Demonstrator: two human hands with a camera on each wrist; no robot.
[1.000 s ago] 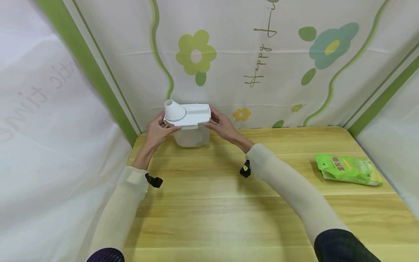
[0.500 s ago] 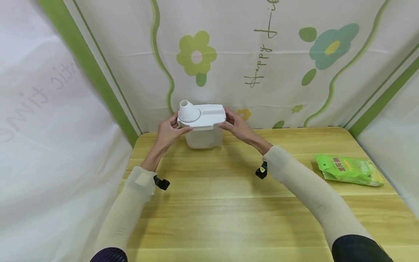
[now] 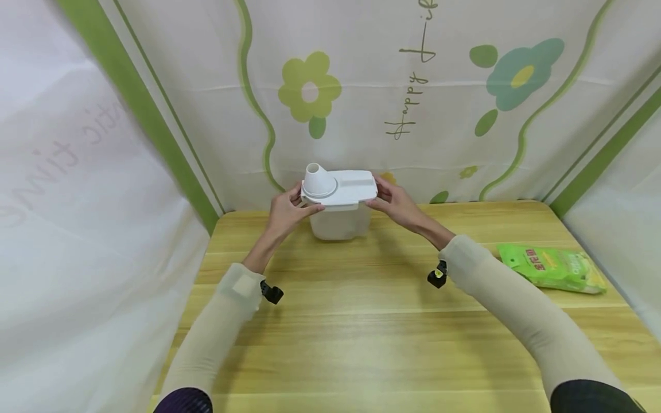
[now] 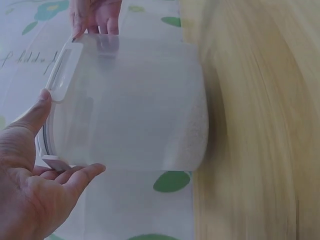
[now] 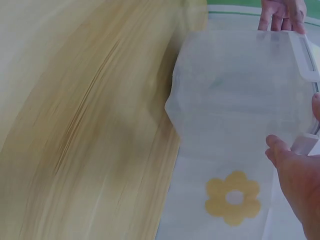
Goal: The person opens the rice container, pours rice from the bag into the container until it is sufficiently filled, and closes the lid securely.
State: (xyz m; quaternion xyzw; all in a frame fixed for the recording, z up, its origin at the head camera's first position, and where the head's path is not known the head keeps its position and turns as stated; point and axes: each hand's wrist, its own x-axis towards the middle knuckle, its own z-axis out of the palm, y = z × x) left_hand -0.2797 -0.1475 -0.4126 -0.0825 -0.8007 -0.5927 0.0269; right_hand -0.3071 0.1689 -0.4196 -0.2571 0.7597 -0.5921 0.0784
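A translucent plastic storage container point(image 3: 338, 223) stands upright at the back of the table, capped by a white lid point(image 3: 355, 184). From the lid's left part rises a white cone-shaped spout point(image 3: 318, 179). My left hand point(image 3: 287, 213) grips the left end of the lid, thumb along the front edge. At the opposite end my right hand point(image 3: 400, 206) holds the lid's corner between thumb and fingers. In the left wrist view a pale, grainy layer point(image 4: 189, 132) shows low inside the container. White side latches point(image 4: 56, 162) point(image 5: 304, 144) stick out close to the fingers of both hands.
A green printed bag point(image 3: 552, 268) lies on the right side of the wooden table point(image 3: 351, 321). Behind the table hangs a white flower-patterned cloth point(image 3: 361, 103), and another white cloth point(image 3: 93, 229) runs along the left side.
Both hands have carried the container to the right along the back of the table, and slightly nearer. Their grip on the lid's ends stays the same. The green bag has not moved.
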